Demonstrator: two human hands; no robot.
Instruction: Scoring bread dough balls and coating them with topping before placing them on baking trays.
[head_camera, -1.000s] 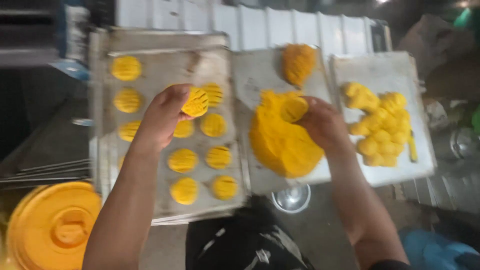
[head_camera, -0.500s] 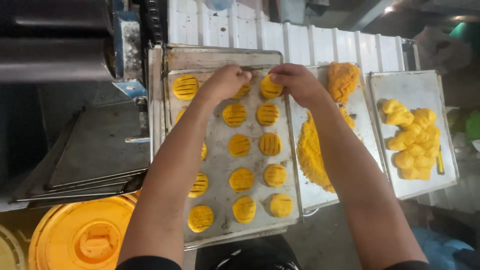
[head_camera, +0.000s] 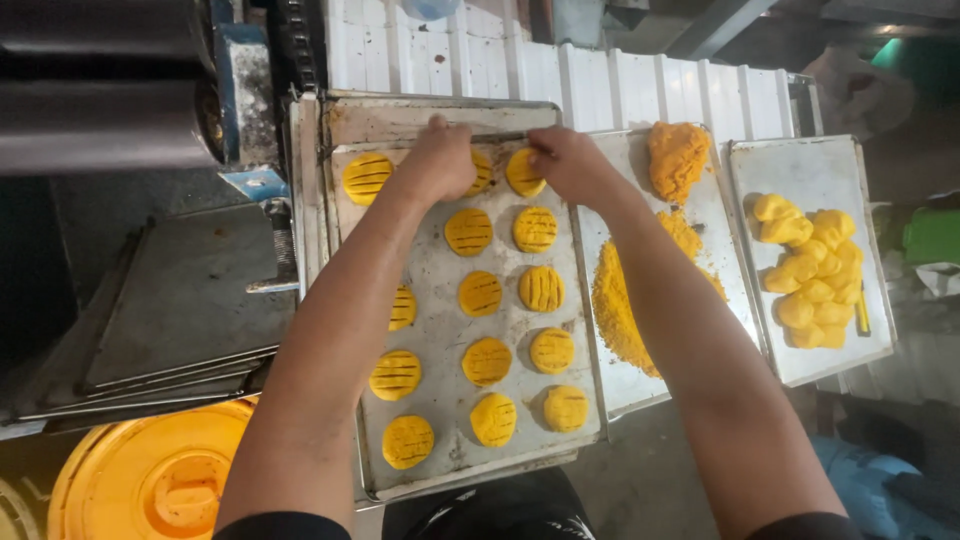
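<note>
Both hands reach to the twelve o'clock end of a metal baking tray (head_camera: 440, 300) that lies on the counter (head_camera: 180, 300) and carries rows of round yellow cookies scored with dark lines. The left hand (head_camera: 438, 160) lies palm down over the top row, its fingers curled so that the grip is narrow; a scored cookie (head_camera: 481, 172) shows just at its three o'clock edge, touching the hand, though I cannot tell whether the fingers pinch it. The right hand (head_camera: 568, 162) sits just beside it, its fingertips closed lightly on the rim of another top-row cookie (head_camera: 525, 172). At nine o'clock of the left hand lies one more cookie (head_camera: 367, 177), apart from it. At three o'clock of the baking tray stands a second tray (head_camera: 610, 390) with a heap of yellow crumbs (head_camera: 625, 310) and a crumbed lump (head_camera: 677, 155); further at three o'clock a third tray (head_camera: 800, 165) holds plain yellow dough pieces (head_camera: 810, 275). An orange lid (head_camera: 150, 480) sits at seven o'clock.
</note>
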